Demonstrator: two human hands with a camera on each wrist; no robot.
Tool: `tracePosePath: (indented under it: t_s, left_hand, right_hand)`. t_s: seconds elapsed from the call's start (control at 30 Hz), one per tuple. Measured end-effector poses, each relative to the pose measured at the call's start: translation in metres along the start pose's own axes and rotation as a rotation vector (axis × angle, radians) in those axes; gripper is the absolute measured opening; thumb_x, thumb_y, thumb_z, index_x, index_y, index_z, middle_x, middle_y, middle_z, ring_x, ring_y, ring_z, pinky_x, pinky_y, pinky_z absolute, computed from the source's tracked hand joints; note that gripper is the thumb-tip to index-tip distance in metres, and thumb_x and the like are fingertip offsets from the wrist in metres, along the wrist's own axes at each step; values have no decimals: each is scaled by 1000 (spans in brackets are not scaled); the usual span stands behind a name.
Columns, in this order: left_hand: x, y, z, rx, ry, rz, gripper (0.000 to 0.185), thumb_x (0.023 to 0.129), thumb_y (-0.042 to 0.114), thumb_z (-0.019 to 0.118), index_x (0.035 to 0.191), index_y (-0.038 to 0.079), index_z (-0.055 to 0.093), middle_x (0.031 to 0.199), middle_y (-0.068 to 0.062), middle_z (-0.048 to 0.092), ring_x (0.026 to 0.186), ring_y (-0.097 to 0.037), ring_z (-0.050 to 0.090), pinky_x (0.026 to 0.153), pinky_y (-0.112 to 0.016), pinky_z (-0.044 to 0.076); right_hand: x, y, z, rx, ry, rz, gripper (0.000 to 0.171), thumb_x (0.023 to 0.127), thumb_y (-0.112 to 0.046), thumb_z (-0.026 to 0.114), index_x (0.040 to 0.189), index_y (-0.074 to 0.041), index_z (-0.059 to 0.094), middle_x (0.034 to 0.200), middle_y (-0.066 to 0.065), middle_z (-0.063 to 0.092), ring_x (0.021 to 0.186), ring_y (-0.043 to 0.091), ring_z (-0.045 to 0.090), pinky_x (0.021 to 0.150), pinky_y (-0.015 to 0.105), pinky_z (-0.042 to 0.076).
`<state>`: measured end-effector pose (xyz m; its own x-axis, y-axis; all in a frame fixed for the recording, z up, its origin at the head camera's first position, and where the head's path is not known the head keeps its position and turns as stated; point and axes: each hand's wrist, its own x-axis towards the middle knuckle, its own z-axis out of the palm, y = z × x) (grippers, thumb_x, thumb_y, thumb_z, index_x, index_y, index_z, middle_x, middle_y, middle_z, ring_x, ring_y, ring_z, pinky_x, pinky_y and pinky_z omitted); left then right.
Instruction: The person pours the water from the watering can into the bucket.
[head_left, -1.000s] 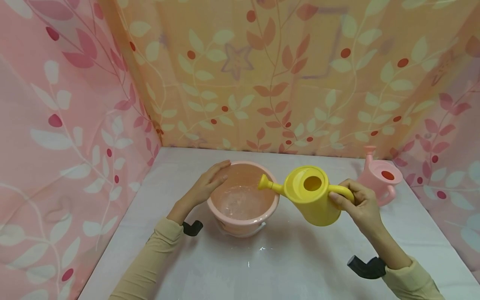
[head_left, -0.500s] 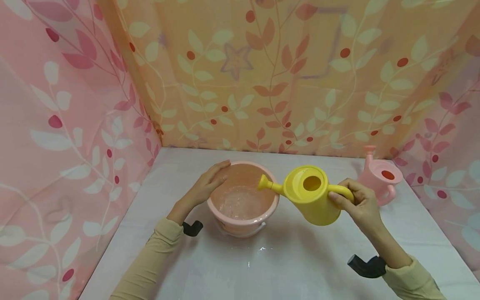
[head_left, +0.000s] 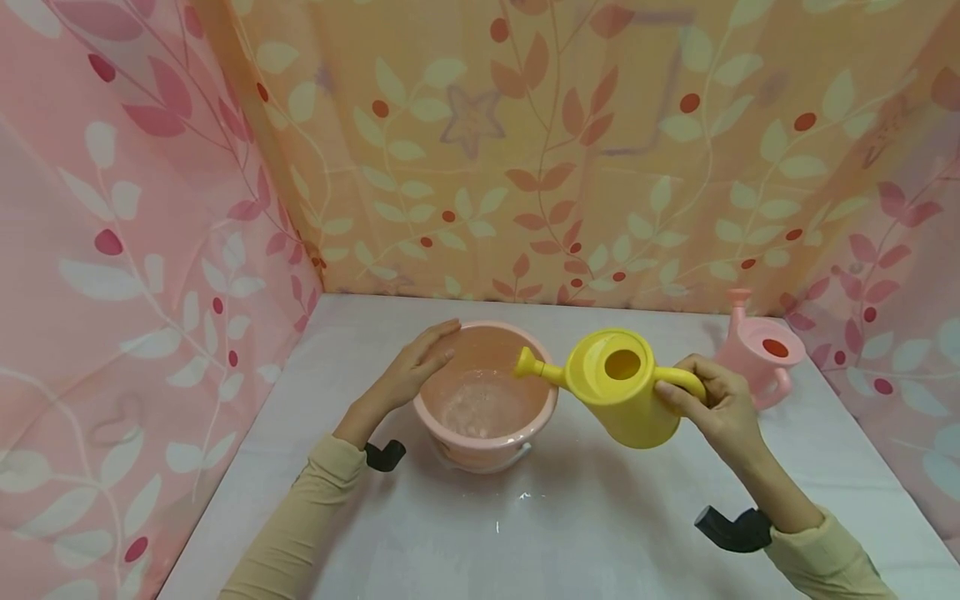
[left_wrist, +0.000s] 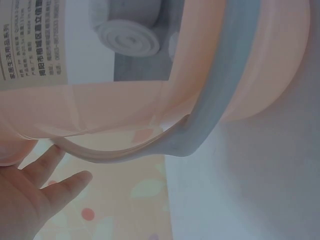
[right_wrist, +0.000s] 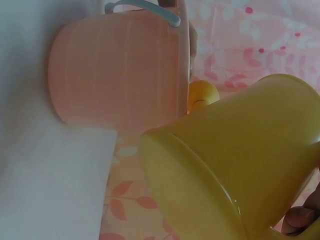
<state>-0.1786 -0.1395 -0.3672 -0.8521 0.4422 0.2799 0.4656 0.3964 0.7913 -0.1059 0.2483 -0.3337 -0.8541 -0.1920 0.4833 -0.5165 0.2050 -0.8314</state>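
Observation:
In the head view my right hand (head_left: 723, 408) grips the handle of a yellow watering can (head_left: 637, 417). The can is raised and tilted left, its spout (head_left: 528, 363) over a pink bucket (head_left: 480, 457). Disturbed water (head_left: 476, 408) shows inside the bucket. My left hand (head_left: 408, 371) lies along the bucket's left rim with fingers extended. From the left wrist, the bucket's grey bail handle (left_wrist: 170, 142) hangs down its side near those fingers. The right wrist view shows the can's underside and its spout end at the bucket's rim.
A pink watering can (head_left: 753, 354) stands at the back right, behind my right hand. Small wet spots (head_left: 525, 497) glisten on the white tabletop (head_left: 450, 550) in front of the bucket. Floral cloth walls (head_left: 480, 208) close off the back and both sides.
Both hands, the yellow watering can and the bucket stay almost in place. The ripples on the water in the bucket shift slightly.

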Motion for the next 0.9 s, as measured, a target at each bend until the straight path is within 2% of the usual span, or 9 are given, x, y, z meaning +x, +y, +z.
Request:
tracePosePath:
  t_s: [0.27, 0.4, 0.5, 0.67, 0.9]
  left_hand:
    - [0, 0, 0, 7, 0, -4, 45, 97, 12, 46, 140, 1, 37, 145, -18, 36, 137, -30, 27, 111, -48, 22]
    - [4, -24, 4, 23, 8, 0, 46, 98, 23, 46, 142, 13, 37, 147, -7, 36, 138, -22, 27, 112, -46, 23]
    - [7, -42, 7, 29, 15, 11, 46, 98, 28, 46, 142, 18, 37, 147, 0, 36, 138, -19, 27, 112, -46, 23]
    - [7, -41, 7, 23, 21, 25, 46, 98, 25, 47, 142, 13, 38, 147, -3, 37, 138, -21, 27, 112, -47, 23]
    - [6, -42, 7, 31, 26, 26, 45, 98, 28, 47, 141, 18, 38, 146, -3, 38, 137, -19, 28, 112, -45, 24]
  right_hand:
    - [0, -1, 0, -9, -5, 4, 13, 82, 13, 57, 85, 1, 58, 74, -1, 60, 64, 11, 52, 57, 16, 50]
    - [1, -1, 0, -8, -9, -3, 13, 82, 14, 57, 85, 1, 58, 74, -1, 60, 64, 11, 52, 57, 16, 50]
    - [1, -1, 0, -2, -11, -8, 14, 81, 14, 57, 85, 1, 58, 74, -1, 60, 63, 11, 52, 58, 16, 50]
    - [1, -1, 0, -8, -12, -7, 13, 81, 14, 58, 84, 0, 58, 74, -1, 60, 63, 11, 52, 57, 16, 50]
    - [1, -1, 0, 5, -19, -15, 13, 81, 14, 58, 84, 1, 58, 74, -1, 60, 63, 11, 52, 57, 16, 50]
